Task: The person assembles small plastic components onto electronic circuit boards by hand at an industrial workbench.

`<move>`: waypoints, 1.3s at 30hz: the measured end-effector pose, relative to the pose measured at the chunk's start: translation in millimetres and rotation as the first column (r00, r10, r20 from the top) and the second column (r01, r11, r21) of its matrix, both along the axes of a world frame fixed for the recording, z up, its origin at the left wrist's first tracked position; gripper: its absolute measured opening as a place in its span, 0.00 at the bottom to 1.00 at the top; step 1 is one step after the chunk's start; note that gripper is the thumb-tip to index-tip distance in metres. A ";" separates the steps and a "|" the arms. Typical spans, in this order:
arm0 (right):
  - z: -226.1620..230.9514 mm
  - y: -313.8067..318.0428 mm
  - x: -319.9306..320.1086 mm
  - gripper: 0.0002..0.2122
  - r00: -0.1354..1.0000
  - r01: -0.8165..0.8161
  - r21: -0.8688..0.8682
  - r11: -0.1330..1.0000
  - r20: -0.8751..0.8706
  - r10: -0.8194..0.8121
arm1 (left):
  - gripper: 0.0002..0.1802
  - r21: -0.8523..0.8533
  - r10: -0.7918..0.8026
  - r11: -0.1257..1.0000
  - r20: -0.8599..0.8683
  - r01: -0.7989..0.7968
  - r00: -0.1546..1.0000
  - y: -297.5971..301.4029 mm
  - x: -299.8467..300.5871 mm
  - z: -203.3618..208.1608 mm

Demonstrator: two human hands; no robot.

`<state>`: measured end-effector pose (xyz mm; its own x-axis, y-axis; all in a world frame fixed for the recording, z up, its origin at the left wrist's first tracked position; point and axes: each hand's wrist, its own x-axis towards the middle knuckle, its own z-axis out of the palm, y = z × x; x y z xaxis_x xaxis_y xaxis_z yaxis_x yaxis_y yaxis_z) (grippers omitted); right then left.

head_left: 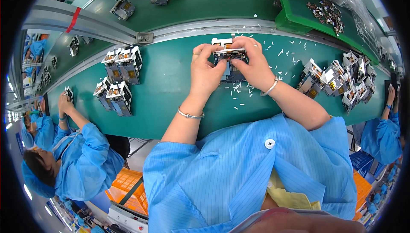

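Note:
Between my two hands a circuit board assembly (232,76) with a white plastic frame lies on the green bench. My left hand (206,67) grips its left side, fingers bent over the white frame and thumb low on the board. From the other side my right hand (252,64) holds it, with the index finger along the top and the thumb pressed near the middle. Both thumbs almost meet over the dark connector area. Small white strips (237,91) are scattered around the board and to its right.
Similar board assemblies stand in a group (121,73) at left and a heap (337,81) at right. Beyond a metal rail lies a green conveyor (213,2) carrying more boards. A green tray (294,19) at upper right holds small parts (326,13). Co-workers in blue sit on both sides.

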<state>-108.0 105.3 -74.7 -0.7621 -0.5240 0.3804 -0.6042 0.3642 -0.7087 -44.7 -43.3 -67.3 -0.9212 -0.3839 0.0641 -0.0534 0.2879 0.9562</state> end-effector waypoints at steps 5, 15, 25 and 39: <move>8.9 35.1 7.0 0.17 0.896 0.141 -0.230 0.963 0.444 -0.026 | 0.17 0.015 -0.045 0.999 0.010 0.045 0.999 -4.1 -7.3 -6.9; 51.8 125.9 -90.9 0.06 0.834 0.530 -0.109 0.841 -0.114 -0.541 | 0.20 0.059 0.079 0.996 -0.140 -0.071 0.987 -37.9 -156.4 11.3; 62.7 144.7 -186.0 0.06 0.682 0.675 0.259 0.691 -0.577 -0.450 | 0.24 -0.256 0.054 0.966 0.068 -0.034 0.996 -40.9 -252.7 -5.8; 78.4 80.0 -65.4 0.04 0.991 0.111 -0.196 0.974 -0.047 -0.122 | 0.10 0.693 -0.394 0.647 -0.053 0.318 0.917 47.9 -43.8 43.2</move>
<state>-173.5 185.3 3.7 -0.7868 -0.3457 0.5114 -0.6084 0.2947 -0.7369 -88.5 4.6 -24.1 -0.9826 0.0730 -0.1707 -0.1856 -0.4171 0.8897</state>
